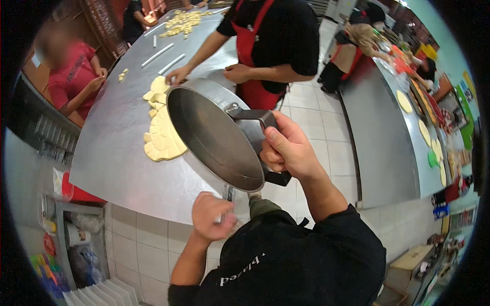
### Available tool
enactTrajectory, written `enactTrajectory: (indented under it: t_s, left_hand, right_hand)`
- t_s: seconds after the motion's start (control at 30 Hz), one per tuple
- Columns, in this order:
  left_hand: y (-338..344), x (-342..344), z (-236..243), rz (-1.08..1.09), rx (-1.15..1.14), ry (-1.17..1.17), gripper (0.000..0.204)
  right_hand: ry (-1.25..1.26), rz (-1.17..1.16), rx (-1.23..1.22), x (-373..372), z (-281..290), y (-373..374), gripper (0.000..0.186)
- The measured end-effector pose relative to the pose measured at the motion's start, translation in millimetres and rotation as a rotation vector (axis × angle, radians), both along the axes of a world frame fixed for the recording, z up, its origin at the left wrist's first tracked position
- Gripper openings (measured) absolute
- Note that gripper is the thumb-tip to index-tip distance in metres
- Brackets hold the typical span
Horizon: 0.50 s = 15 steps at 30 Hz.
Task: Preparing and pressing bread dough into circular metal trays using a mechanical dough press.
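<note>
On my feed a broad silvery metal table (117, 132) stretches toward ten o'clock, and near centre tilts a deep, round grey metal pan (217, 140), overlapping in view a scored pale-yellow dough slab (164, 135). At three o'clock I have the right hand (291, 148) wrapped around the pan's dark angular handle (255, 114); at seven, the left hand (212, 217) curls, too blurred for me to tell its contents.

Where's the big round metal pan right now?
In the head view, the pan is near the centre, tilted, its dark handle in the right hand; the cut dough shows just to its left.
</note>
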<state>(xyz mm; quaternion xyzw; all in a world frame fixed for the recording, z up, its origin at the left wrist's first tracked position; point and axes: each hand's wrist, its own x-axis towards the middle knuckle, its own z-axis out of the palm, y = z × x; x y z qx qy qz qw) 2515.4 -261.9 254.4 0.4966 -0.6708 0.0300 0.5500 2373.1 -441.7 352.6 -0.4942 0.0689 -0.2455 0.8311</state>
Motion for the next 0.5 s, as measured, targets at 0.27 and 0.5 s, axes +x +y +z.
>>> enactTrajectory:
  t_s: [0.27, 0.5]
  left_hand:
    - [-32, -204, 129, -1.209, -0.2, -0.336, 0.016]
    - [17, -410, 185, -1.752, -0.182, -0.596, 0.035]
  right_hand:
    - [0.178, -0.496, -0.07, -131, -29, 85, 0.027]
    - [0.661, -1.191, 0.174, -300, -70, 129, 0.037]
